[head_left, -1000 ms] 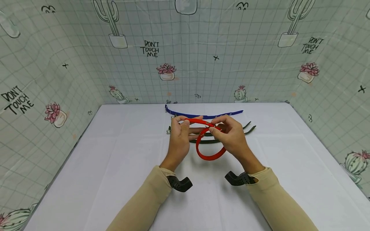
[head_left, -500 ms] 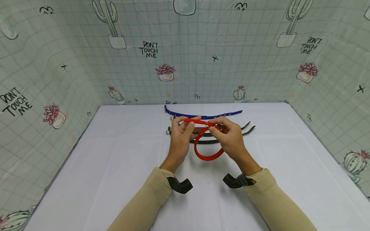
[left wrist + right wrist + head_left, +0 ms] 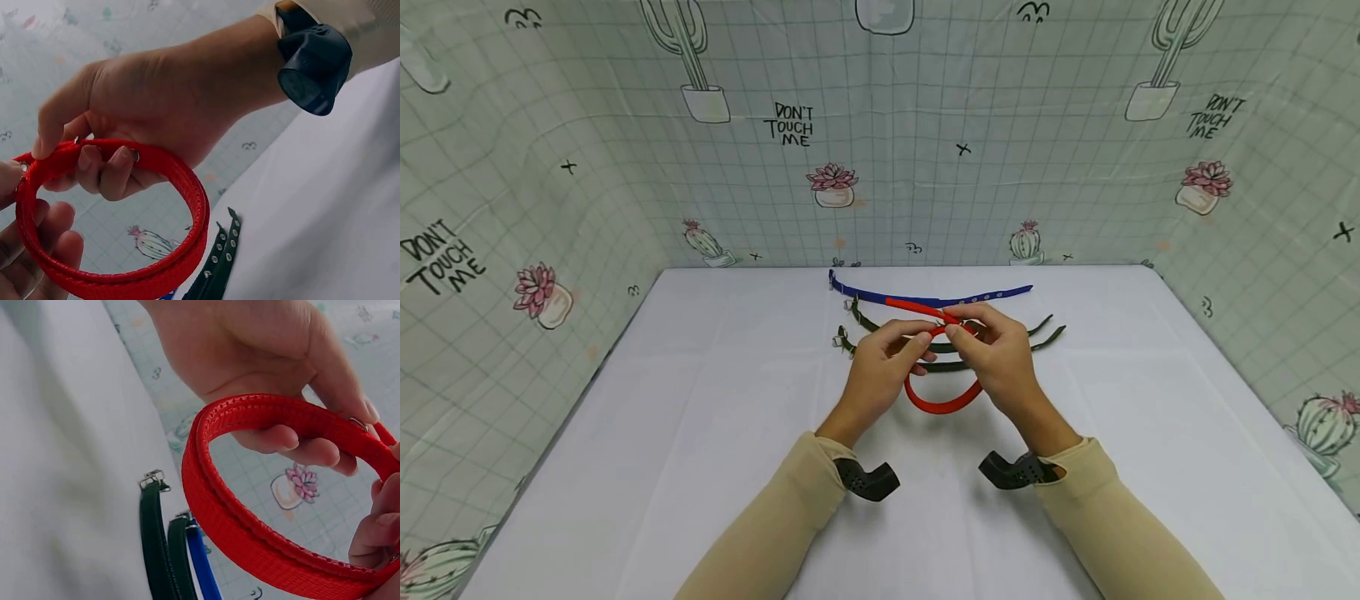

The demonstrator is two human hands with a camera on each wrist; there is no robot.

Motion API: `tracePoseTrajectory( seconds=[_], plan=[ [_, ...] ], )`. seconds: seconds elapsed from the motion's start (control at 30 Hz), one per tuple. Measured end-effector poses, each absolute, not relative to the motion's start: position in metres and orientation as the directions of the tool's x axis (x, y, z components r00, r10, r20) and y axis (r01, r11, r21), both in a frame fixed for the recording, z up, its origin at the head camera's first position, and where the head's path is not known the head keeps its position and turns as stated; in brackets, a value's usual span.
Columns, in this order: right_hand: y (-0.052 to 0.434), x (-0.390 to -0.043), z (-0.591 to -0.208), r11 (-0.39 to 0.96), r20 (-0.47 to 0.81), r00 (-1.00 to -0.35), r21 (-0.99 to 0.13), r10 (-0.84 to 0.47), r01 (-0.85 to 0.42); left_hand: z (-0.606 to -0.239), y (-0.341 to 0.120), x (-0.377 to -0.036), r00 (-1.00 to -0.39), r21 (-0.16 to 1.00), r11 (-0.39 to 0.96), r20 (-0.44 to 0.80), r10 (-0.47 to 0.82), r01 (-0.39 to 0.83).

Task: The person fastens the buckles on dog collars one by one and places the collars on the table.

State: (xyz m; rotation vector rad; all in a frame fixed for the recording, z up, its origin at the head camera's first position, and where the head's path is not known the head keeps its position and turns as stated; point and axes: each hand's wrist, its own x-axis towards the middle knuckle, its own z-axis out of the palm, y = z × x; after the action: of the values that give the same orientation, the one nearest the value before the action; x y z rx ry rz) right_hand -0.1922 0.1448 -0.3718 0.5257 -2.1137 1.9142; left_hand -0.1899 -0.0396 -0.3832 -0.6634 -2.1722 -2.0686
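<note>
A red collar (image 3: 943, 408), bent into a loop, is held up over the table between both hands. In the head view its loose end points up and left, past the fingers. My left hand (image 3: 880, 367) pinches the loop near the overlap, with fingers curled round the band (image 3: 167, 164) in the left wrist view. Close beside it, my right hand (image 3: 1003, 354) grips the overlap, thumb near a metal ring (image 3: 359, 424) in the right wrist view. The buckle is mostly hidden by fingers.
Behind the hands a blue collar (image 3: 880, 297) lies stretched out on the white table (image 3: 737, 417). Two dark green collars, a nearer one (image 3: 1048, 337) and a farther one (image 3: 178, 547), lie in front of it. A patterned cloth wall (image 3: 925, 192) surrounds the table.
My left hand has let go of the collar's loose end and moved right and down to the loop, nearer my right hand. The loose end now sticks out free; the right hand stays nearly still.
</note>
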Motion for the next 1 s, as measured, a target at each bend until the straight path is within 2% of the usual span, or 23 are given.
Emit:
tracePoseTrajectory(
  seconds=[0.2,0.47,0.8,1.0],
  plan=[
    [0.145,-0.192,-0.373,0.039,0.381,-0.920,-0.922,-0.092,-0.385,-0.367,-0.037,-0.177,-0.908,0.924,0.095,0.338,0.249,0.370],
    [0.145,-0.193,-0.374,0.025,0.362,-0.927,-0.930,-0.098,-0.366,-0.352,-0.035,-0.164,-0.902,0.914,0.121,0.349,0.255,0.388],
    [0.146,-0.194,-0.373,0.024,0.363,-0.926,-0.930,-0.108,-0.368,-0.353,-0.031,-0.163,-0.883,0.882,0.159,0.399,0.248,0.443],
    [0.146,-0.195,-0.373,0.088,0.376,-0.922,-0.919,-0.096,-0.384,-0.375,-0.029,-0.179,-0.878,0.884,0.131,0.409,0.249,0.449]
  ],
)
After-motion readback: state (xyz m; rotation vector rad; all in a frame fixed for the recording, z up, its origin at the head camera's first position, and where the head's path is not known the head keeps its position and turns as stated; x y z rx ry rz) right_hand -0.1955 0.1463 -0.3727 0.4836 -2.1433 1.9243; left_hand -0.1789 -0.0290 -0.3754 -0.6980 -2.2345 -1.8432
